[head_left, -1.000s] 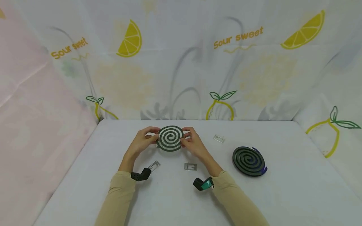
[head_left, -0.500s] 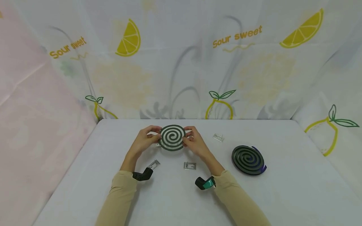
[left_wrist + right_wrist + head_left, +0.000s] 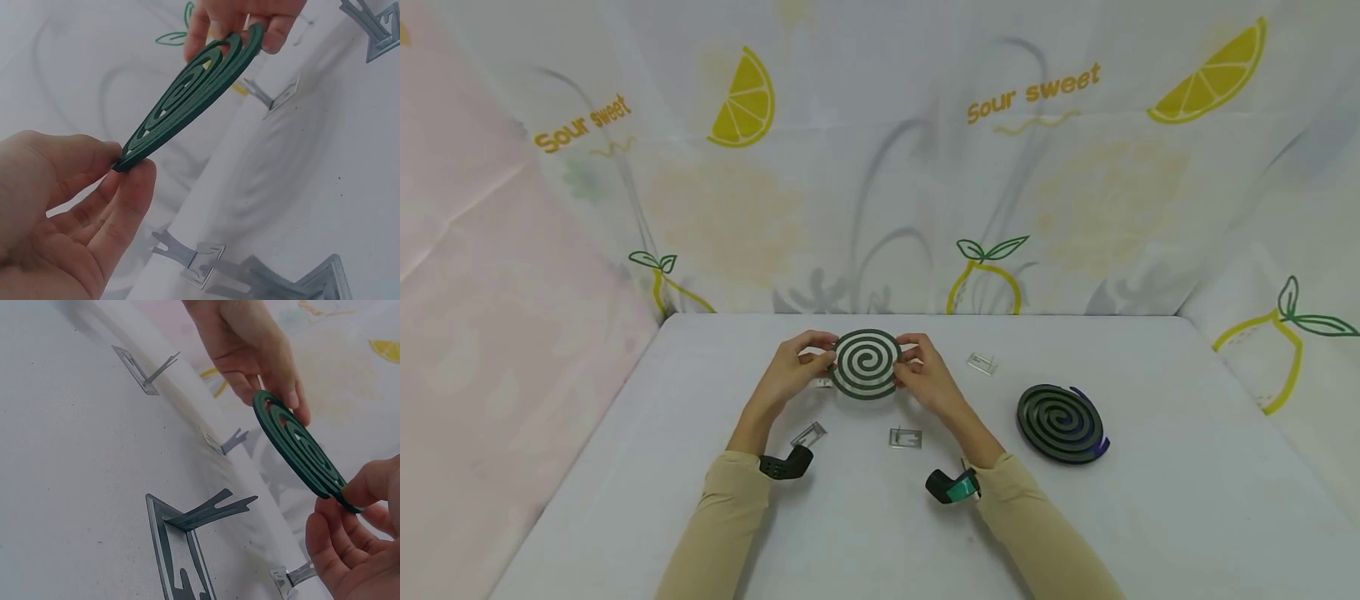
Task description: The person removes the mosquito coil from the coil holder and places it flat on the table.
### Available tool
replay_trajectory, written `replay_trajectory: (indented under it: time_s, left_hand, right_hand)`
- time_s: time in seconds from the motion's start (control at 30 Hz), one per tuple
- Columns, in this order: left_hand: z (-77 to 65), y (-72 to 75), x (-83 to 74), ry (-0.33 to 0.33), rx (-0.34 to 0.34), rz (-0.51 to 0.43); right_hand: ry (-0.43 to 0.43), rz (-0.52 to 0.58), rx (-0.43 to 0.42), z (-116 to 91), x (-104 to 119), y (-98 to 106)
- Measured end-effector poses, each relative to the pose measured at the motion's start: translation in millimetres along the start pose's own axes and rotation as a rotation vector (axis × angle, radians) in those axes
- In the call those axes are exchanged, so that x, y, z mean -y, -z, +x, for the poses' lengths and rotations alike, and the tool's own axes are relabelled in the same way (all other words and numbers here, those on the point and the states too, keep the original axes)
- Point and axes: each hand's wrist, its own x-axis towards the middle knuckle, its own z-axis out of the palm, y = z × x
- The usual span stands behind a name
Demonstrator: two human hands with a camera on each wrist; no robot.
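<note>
A single dark green mosquito coil [image 3: 867,360] is held up above the far part of the table, its flat spiral face tilted toward the head camera. My left hand [image 3: 786,372] pinches its left rim between thumb and fingers. The opposite rim is gripped by my right hand [image 3: 931,379] in the same way. From the left wrist view, the coil [image 3: 187,122] appears nearly edge-on, raised off the table. Small metal coil stands with upright forked prongs lie below: one stand [image 3: 808,434] near the left wrist, another stand [image 3: 906,438] between the forearms.
Another metal stand [image 3: 981,364] lies beyond my right hand, and a partly hidden stand [image 3: 823,382] sits behind the left fingers. To the right rests a thicker dark coil stack [image 3: 1060,425] with purple-blue bits at its edge. A printed cloth [image 3: 850,192] hangs behind the white table [image 3: 850,533].
Both hands have shifted a little to the right together, carrying the coil with them. The grip on it looks the same, and the stands and coil stack have stayed put.
</note>
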Motion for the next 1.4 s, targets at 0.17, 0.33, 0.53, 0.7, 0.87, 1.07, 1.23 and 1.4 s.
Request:
replay_trajectory:
  time_s: [0.17,0.33,0.53,0.7,0.87,1.07,1.23,1.4]
  left_hand:
    - [0.3,-3.3,0.3,-0.001,0.002,-0.010]
    - [0.6,-6.7,0.3,0.001,0.003,-0.006]
    - [0.1,-10.4,-2.5,-0.006,-0.001,-0.007]
    - [0.4,-13.1,-3.6,-0.011,-0.001,-0.007]
    - [0.3,-15.1,-4.3,-0.005,0.021,-0.031]
    - [0.6,-18.3,-5.4,0.009,0.039,-0.064]
    - [1.4,-21.8,-5.5,0.016,0.042,-0.062]
    - [1.9,-25.8,-5.2,0.018,0.054,-0.068]
  right_hand:
    - [-0.005,-0.012,-0.006,-2,1,3]
    - [-0.027,0.002,0.009,-5,5,8]
    - [-0.024,0.015,0.028,-7,7,12]
    - [-0.015,0.001,0.010,-6,0,14]
    - [-0.002,-0.020,-0.004,-7,-2,16]
    - [0.001,-0.026,-0.003,-9,-2,20]
    - [-0.002,-0.019,-0.006,-12,-1,24]
    - [-0.017,-0.023,0.002,-16,1,29]
